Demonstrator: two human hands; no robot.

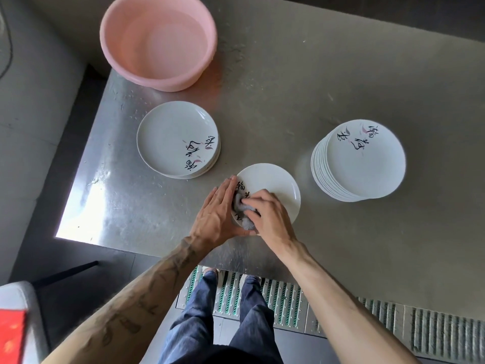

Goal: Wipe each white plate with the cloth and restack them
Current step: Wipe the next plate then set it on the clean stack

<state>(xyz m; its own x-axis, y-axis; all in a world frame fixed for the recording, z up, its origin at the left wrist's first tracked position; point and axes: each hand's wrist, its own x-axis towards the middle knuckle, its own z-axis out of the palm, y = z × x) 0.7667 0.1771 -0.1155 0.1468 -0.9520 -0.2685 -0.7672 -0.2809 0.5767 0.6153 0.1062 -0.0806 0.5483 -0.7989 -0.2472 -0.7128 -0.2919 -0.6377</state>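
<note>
At six o'clock, white plate (273, 182): being wiped now.
Left hand (217, 206): laid flat, fingers straight, at its nine-o'clock rim.
Right hand (270, 214): grey cloth (246, 206) gripped, pressed on the plate.
Next: likely restacked on short stack (170, 135), ten o'clock.

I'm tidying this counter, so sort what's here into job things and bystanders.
Job: plate being wiped; grey cloth; right hand; left hand; tall plate stack; short plate stack.
Lying about: pink basin; floor grate; red object.
</note>
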